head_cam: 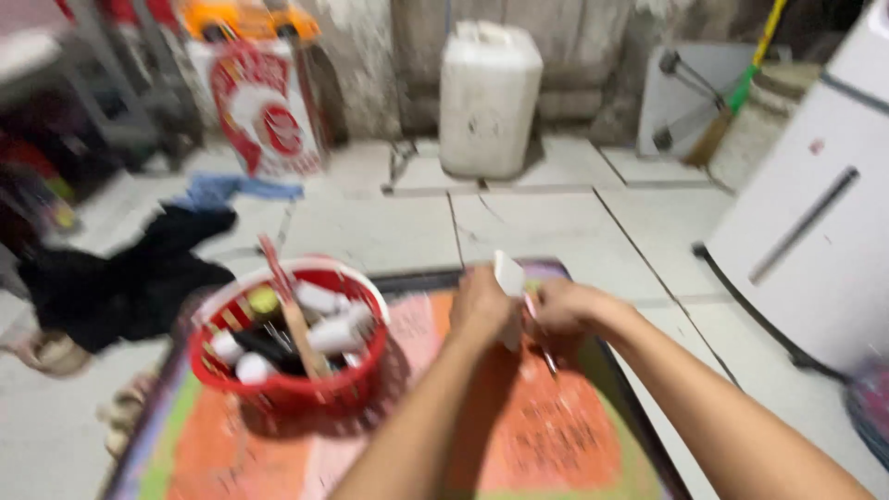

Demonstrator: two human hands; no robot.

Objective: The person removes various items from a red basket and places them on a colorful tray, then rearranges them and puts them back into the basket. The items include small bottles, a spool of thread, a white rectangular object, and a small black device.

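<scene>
On a colourful mat [519,444] over pale floor tiles, a red basket [289,389] of bottles and sticks sits at nine o'clock from the hands, a white jerrycan [488,97] at twelve. The left hand [482,308] and right hand [567,310] meet, both closed around a small white object [508,273]; blur hides its kind.
</scene>
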